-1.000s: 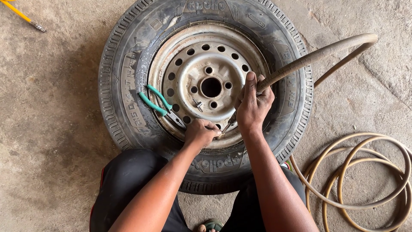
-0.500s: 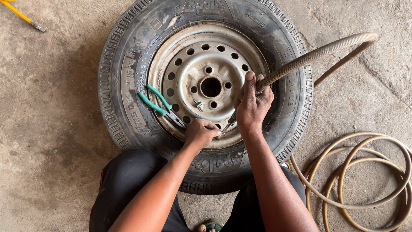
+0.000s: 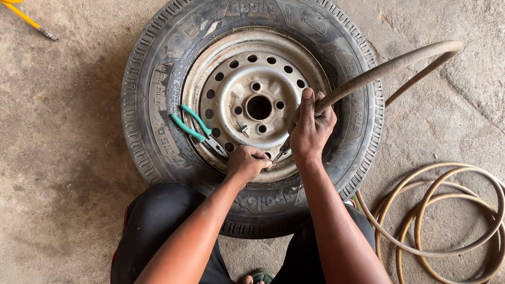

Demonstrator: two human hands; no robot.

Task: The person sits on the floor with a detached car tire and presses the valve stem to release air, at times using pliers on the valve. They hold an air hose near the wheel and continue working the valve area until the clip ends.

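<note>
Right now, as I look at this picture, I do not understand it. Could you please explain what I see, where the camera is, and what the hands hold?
There is no machine here. A person wears one camera on the head, so you look down at their own two arms. A tyre on a pale steel rim lies flat on a concrete floor, in front of the person's knees. The right hand grips the end of a tan air hose and presses its metal tip down toward the rim's lower edge. The left hand rests closed at that same spot; what it pinches is hidden. Green-handled pliers lie on the rim. More hose is coiled on the floor at the right. A yellow tool lies at the upper left.
</note>
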